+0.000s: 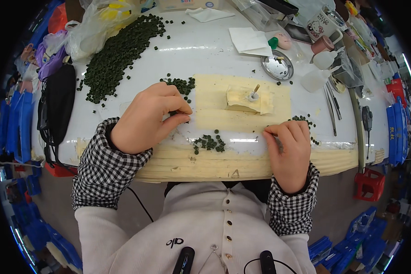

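Note:
My left hand [153, 116] is closed in a pinch at the left edge of a yellowish taped sheet [210, 112]. Dark green bits show by its fingertips, apparently small pieces between them. On the sheet's right side, my right hand [290, 150] has thumb and forefinger pressed together; whatever they pinch is too small to name. Between the hands stands a small tape-covered block [244, 108] with a thin brownish stick [257, 88] rising from a whitish lump. Small clusters of dark green pieces lie behind my left hand [182, 86], near the front edge [209, 143] and beside my right hand [302, 118].
A large heap of dark green pieces [118, 57] spreads at the back left, beside plastic bags [96, 32] and a black pouch [59, 109]. Rightward are a round metal dish [277, 65], tweezers [330, 109], squeeze bottles [316, 80] and a white mug [323, 23].

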`<move>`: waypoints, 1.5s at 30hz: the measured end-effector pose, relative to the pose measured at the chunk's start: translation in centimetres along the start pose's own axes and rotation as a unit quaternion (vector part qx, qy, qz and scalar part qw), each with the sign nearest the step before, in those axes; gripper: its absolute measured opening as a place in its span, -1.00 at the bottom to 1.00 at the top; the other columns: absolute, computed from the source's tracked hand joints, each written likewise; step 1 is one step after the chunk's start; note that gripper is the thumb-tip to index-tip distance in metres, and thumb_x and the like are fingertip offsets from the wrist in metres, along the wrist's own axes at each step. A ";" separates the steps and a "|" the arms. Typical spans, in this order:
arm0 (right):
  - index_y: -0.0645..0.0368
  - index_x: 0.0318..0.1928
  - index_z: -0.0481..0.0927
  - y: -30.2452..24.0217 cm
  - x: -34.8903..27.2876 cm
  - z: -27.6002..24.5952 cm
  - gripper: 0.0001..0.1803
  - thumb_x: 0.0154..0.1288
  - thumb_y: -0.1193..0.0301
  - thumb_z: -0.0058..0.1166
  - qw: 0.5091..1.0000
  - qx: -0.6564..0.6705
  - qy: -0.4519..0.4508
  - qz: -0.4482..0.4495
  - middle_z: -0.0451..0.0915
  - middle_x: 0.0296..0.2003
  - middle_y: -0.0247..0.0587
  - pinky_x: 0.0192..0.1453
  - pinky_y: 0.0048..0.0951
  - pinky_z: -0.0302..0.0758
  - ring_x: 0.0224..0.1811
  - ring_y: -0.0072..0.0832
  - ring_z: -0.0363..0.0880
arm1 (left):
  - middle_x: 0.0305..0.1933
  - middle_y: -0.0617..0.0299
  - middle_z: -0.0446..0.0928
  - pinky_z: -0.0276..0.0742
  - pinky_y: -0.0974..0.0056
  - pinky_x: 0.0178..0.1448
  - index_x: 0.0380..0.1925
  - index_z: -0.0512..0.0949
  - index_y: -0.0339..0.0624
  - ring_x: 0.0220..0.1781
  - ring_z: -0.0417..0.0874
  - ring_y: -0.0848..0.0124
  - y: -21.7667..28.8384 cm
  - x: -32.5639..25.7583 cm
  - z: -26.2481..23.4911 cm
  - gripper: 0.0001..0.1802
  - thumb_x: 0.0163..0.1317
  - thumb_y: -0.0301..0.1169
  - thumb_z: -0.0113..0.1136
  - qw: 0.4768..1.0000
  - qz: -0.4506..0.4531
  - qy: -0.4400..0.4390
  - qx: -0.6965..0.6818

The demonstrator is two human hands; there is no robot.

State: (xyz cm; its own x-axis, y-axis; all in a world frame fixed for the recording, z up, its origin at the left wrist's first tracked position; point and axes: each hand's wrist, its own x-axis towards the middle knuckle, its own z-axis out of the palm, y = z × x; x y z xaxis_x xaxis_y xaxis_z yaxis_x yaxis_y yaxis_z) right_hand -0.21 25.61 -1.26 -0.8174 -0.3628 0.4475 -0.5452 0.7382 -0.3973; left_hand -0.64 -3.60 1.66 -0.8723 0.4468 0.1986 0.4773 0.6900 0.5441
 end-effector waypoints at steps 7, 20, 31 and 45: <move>0.26 -0.35 0.51 -0.4 0.1 0.1 -0.86 0.07 0.65 0.19 1.000 0.010 0.023 0.007 0.51 -0.39 -0.16 -0.22 -0.27 0.41 -0.31 -0.17 0.44 | -0.38 0.17 0.51 0.47 0.23 -0.18 -0.37 0.63 -0.24 -0.25 0.50 0.22 -0.2 -0.5 0.1 -0.86 0.02 -0.54 0.36 1.000 -0.014 -0.020 0.009; 0.34 -0.13 0.58 -1.6 -0.7 -0.3 -0.87 0.33 0.60 0.10 0.779 0.586 -0.012 0.224 0.65 -0.33 -0.19 -0.13 -0.51 0.56 -0.31 -0.53 0.61 | -0.25 0.14 0.58 0.50 0.40 -0.21 -0.43 0.54 -0.32 -0.29 0.59 0.42 2.4 0.3 0.1 -0.88 0.06 -0.63 0.31 0.986 -0.073 -0.003 -0.152; 0.35 0.00 0.55 -1.6 0.4 1.2 -0.78 0.38 0.55 0.04 0.648 0.717 -0.082 0.242 0.67 -0.20 -0.07 -0.03 -0.40 0.64 -0.19 -0.42 0.69 | -0.23 0.13 0.66 0.63 0.43 -0.11 -0.09 0.57 -0.35 -0.25 0.67 0.51 3.7 2.2 3.1 -0.80 0.29 -0.55 0.19 0.767 -0.170 -0.028 -0.618; 0.37 -0.03 0.57 -2.6 0.9 1.5 -0.77 0.29 0.69 0.06 0.781 0.600 -0.003 0.171 0.65 -0.16 -0.07 0.02 -0.46 0.59 -0.11 -0.46 0.65 | -0.17 0.05 0.66 0.67 0.37 -0.06 -0.10 0.56 -0.34 -0.17 0.71 0.40 3.3 2.0 3.5 -0.82 0.31 -0.56 0.15 0.740 -0.198 -0.014 -0.642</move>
State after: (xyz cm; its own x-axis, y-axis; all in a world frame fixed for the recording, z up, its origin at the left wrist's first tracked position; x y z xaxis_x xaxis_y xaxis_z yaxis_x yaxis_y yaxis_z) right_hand 0.18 22.47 -1.00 -0.9520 -0.2675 0.1489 -0.0739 -0.2712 -0.9597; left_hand -0.43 1.58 1.03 -0.9057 0.3787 -0.1904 -0.3252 -0.3329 0.8851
